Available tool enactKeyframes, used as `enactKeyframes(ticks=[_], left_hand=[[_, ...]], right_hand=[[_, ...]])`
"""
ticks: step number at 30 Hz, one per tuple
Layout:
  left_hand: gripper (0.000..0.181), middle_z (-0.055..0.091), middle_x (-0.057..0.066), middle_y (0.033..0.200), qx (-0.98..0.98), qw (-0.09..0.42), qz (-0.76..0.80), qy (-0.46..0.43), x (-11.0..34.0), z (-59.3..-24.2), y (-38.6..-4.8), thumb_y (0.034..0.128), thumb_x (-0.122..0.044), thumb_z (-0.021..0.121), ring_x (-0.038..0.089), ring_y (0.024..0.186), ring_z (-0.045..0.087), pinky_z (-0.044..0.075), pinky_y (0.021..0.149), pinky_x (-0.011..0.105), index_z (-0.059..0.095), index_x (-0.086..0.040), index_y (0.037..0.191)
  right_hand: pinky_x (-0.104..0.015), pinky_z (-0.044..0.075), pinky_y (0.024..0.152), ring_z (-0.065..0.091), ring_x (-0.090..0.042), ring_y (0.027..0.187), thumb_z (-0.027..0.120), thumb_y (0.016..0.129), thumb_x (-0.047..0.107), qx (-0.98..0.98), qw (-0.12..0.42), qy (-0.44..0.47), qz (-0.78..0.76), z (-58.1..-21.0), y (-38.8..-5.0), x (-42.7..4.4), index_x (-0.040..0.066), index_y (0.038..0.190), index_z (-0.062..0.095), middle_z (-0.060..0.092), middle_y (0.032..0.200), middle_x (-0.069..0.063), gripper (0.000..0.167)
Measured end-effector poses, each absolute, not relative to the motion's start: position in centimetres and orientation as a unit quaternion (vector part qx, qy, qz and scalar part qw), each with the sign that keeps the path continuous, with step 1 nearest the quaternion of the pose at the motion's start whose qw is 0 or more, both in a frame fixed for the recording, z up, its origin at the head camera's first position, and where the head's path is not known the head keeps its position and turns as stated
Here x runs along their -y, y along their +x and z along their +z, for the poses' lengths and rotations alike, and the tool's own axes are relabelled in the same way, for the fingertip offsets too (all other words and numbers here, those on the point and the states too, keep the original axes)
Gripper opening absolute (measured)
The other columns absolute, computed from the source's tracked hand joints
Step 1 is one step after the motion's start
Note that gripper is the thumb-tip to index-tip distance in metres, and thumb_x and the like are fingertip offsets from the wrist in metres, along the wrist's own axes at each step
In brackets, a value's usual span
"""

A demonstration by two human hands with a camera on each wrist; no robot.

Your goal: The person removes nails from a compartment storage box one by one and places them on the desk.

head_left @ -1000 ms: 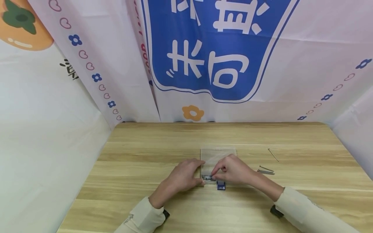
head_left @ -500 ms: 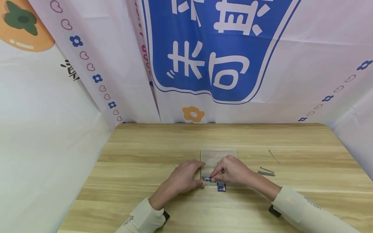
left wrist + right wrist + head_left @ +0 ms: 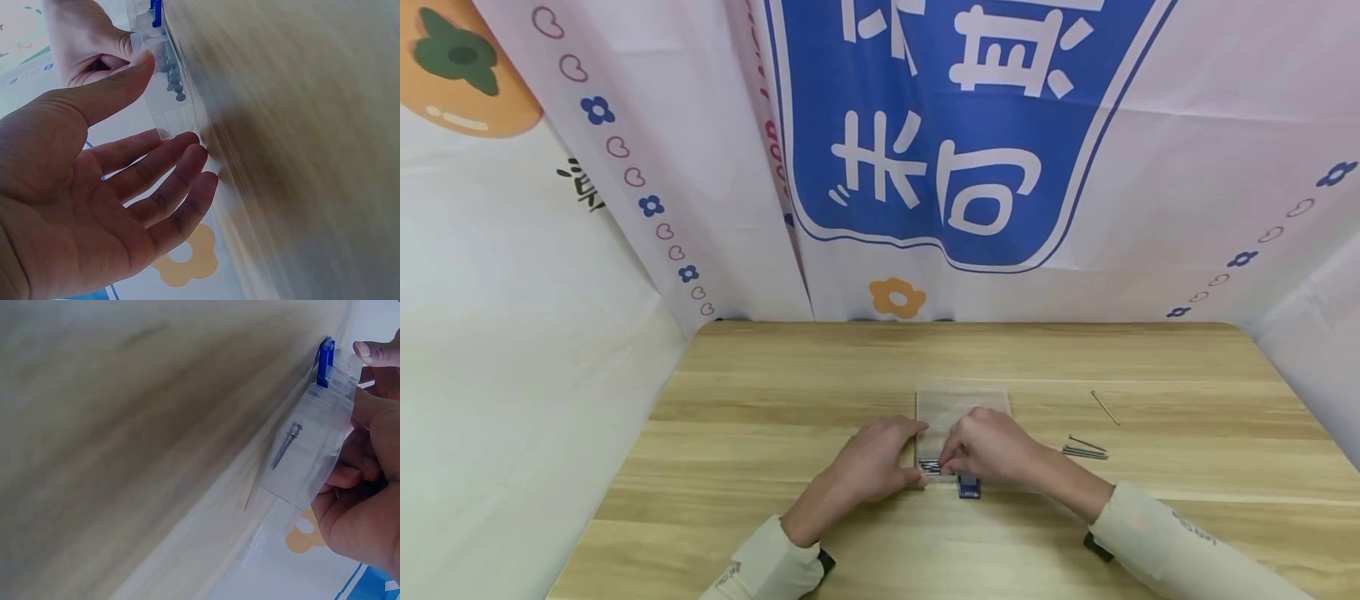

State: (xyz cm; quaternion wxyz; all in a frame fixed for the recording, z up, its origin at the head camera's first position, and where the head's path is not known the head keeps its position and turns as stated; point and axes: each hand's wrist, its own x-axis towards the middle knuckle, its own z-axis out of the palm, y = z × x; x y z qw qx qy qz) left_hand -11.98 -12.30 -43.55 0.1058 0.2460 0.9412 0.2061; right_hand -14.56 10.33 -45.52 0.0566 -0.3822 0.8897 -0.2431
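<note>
A clear plastic box (image 3: pixel 962 407) with a blue latch (image 3: pixel 968 490) sits mid-table, its transparent lid apparently folded back. Several nails (image 3: pixel 929 467) lie in its left part; their heads also show through the wall in the left wrist view. My left hand (image 3: pixel 871 462) touches the box's left end with thumb and fingertips, its fingers loosely extended. My right hand (image 3: pixel 992 446) reaches into the box from the right, thumb and forefinger pinching at the nails' right ends; the exact contact is hidden. A few nails (image 3: pixel 287 445) show through the wall in the right wrist view.
To the right of the box lie a small group of loose nails (image 3: pixel 1084 452) and a single nail (image 3: pixel 1105 407) farther back. The wooden table (image 3: pixel 760 400) ends at a printed cloth backdrop (image 3: pixel 737 258).
My right hand has shifted slightly left and toward me along the nails in the box. The left hand stays at the box's left end.
</note>
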Motion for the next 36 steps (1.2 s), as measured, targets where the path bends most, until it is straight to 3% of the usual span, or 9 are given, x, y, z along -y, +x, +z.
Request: enactKeyframes(ticks=[6,13,18,36], left_hand=[[0.069,0.068,0.012,0.147,-0.941,0.107,0.207,0.244,12.29,-43.76,-11.98,0.0875,-0.031,0.091,0.033,0.135,0.065,0.054,0.112,0.049,0.065,-0.005,0.146],[0.069,0.068,0.013,0.147,-0.941,0.110,0.206,0.244,12.19,-43.47,-12.10,0.0875,-0.031,0.091,0.033,0.137,0.064,0.053,0.114,0.050,0.065,-0.005,0.146],[0.069,0.068,0.014,0.146,-0.942,0.107,0.207,0.243,12.15,-43.39,-12.02,0.0869,-0.031,0.092,0.034,0.136,0.064,0.053,0.114,0.050,0.065,-0.004,0.145],[0.070,0.069,0.016,0.144,-0.943,0.104,0.209,0.238,12.26,-43.54,-11.87,0.0849,-0.030,0.093,0.036,0.134,0.066,0.054,0.113,0.050,0.066,-0.004,0.143]], right_hand=[[-0.016,0.054,0.066,0.064,0.008,0.071,0.089,0.089,0.022,-0.888,0.061,-0.376,-0.258,-45.73,-14.08,-10.29,0.021,0.087,0.086,0.082,0.087,0.010,0.003],[-0.017,0.053,0.063,0.065,0.006,0.069,0.090,0.087,0.021,-0.890,0.043,-0.383,-0.244,-45.31,-13.96,-10.36,0.020,0.091,0.088,0.083,0.087,0.008,0.005],[-0.020,0.058,0.070,0.071,0.002,0.076,0.090,0.087,0.022,-0.890,0.036,-0.393,-0.227,-45.07,-14.03,-10.27,0.022,0.089,0.087,0.082,0.086,0.011,0.003],[-0.019,0.057,0.072,0.065,0.009,0.077,0.082,0.096,0.030,-0.877,0.071,-0.399,-0.257,-45.38,-14.47,-10.86,0.020,0.093,0.086,0.081,0.093,0.013,0.012]])
